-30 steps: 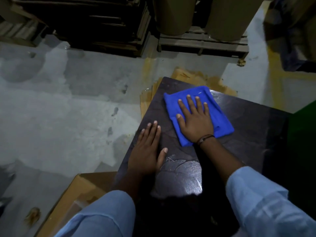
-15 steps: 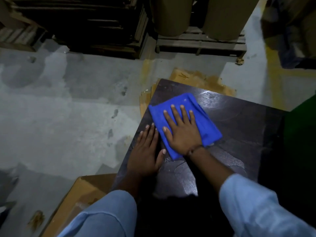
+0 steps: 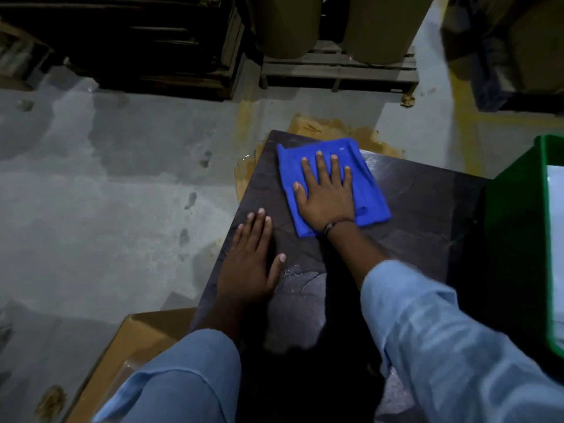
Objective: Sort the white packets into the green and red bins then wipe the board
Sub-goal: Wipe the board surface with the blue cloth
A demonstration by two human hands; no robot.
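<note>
A dark board [image 3: 427, 203] lies in front of me. A folded blue cloth [image 3: 370, 193] sits near the board's far left corner. My right hand [image 3: 326, 193] presses flat on the cloth with the fingers spread and straight. My left hand [image 3: 251, 257] rests flat on the board near its left edge, just below and left of the cloth, holding nothing. A green bin [image 3: 518, 239] stands at the right edge of the view, with something white inside it. The red bin is out of view.
Brown cardboard [image 3: 116, 352] lies beside the board at the lower left and more [image 3: 335, 129] pokes out beyond its far edge. Grey concrete floor [image 3: 106, 209] spreads to the left. Wooden pallets [image 3: 338, 71] with large rolls stand at the back.
My right hand slid the cloth left toward my left hand, then pushed it back up toward the board's far corner. The green bin has come into view at the right.
</note>
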